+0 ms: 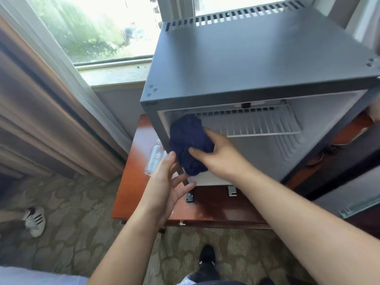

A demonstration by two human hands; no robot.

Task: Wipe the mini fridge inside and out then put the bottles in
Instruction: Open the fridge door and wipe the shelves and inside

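Head view looks down into the mini fridge [257,58], which stands open on the bench [216,210] with nothing in its pale cavity but a wire shelf [257,124]. A bunched dark-blue cloth [189,140] sits at the front edge of the fridge's left inner wall. The right hand [218,153] grips it, its fingers [209,133] curled over it from the right. The left hand [164,182] hovers just below and left of the cloth, its fingers [181,179] spread and holding nothing. I cannot tell whether their tips touch the cloth. Left of those fingers, beside the fridge's outer wall, clear plastic bottles [155,159] lie on the bench, partly hidden by the hand.

Judging by this, the job is at the inside wipe, on the left wall. Whether the top and outer sides have been wiped cannot be told from their look. The bottles are not yet in, so loading them remains, and probably the rest of the cavity too.
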